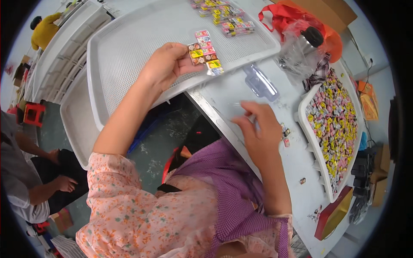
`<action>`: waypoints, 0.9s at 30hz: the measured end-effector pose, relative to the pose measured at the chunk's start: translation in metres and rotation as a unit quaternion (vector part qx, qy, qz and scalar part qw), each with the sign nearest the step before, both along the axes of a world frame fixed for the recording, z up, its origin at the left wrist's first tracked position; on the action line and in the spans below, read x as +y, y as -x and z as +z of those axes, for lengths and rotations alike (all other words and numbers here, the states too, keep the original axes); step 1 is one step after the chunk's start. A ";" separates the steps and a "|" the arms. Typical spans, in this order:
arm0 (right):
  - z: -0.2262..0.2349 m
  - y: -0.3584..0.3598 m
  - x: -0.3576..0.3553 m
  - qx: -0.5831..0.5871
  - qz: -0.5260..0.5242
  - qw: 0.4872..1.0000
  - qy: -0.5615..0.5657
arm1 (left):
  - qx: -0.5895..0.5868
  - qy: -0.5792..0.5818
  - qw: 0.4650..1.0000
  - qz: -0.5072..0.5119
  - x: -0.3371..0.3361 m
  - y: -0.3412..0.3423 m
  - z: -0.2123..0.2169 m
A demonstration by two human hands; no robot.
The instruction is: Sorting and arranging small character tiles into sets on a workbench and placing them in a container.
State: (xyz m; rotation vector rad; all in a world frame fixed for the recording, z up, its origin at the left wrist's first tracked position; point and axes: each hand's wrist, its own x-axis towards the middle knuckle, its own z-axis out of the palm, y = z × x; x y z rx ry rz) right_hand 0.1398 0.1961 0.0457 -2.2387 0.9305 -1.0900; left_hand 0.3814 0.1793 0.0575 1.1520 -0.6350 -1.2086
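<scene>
My left hand [165,64] holds a flat set of small printed blocks [205,53] in pink, yellow, brown and white, set side by side in two rows. It is over the near edge of a white perforated tray [129,56]. My right hand [262,131] hovers above the light table, slightly blurred, with thumb and forefinger apart and nothing visible between them. A clear moulded plastic case [261,83] lies just beyond it. A few loose blocks [286,142] lie beside this hand. Filled clear packs [236,26] are stacked at the tray's far end.
On the right, a white bin [303,124] is heaped with small colourful blocks [331,129]. A steel flask [310,38] and a red bag [284,17] stand behind. A red and gold box [333,215] lies near right. Another person [30,167] sits at left.
</scene>
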 end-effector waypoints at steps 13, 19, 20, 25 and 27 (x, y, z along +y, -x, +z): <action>-0.019 -0.017 -0.008 0.025 -0.073 0.996 -0.045 | 0.111 0.057 0.992 0.028 0.034 0.059 -0.030; -0.022 -0.004 -0.008 0.016 -0.063 0.989 -0.130 | 0.100 0.056 0.993 0.037 0.039 0.069 -0.044; -0.024 -0.001 -0.008 0.013 -0.055 0.992 -0.117 | 0.101 0.052 0.993 0.041 0.040 0.072 -0.045; -0.025 0.008 0.000 0.151 -0.084 0.985 0.012 | 0.106 0.045 0.993 0.038 0.045 0.081 -0.055; -0.026 0.009 0.001 0.197 -0.085 0.975 0.057 | 0.107 0.046 0.992 0.042 0.046 0.085 -0.057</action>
